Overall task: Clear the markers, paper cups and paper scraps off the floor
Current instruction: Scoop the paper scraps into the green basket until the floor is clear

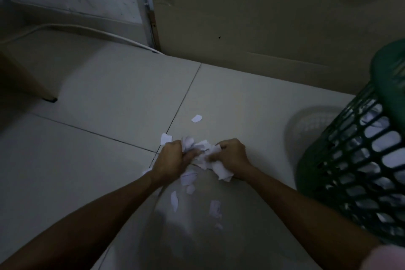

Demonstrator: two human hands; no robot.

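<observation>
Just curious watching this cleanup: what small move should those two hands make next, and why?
Probably carry the bunched paper scraps, gripped by the left hand and right hand, right to the green basket, which already holds paper; loose scraps remain.

The floor [109, 155] is pale tile with dark grout lines crossing near the middle. White paper scraps [202, 155] lie bunched on it, with one loose scrap [196, 118] farther off, another [166, 138] by the grout line, and more [174, 200] nearer the camera. A green basket [359, 166] stands at the right. A furniture leg [47, 94] rests at the left, and a white cable [87, 30] runs along the wall.
</observation>
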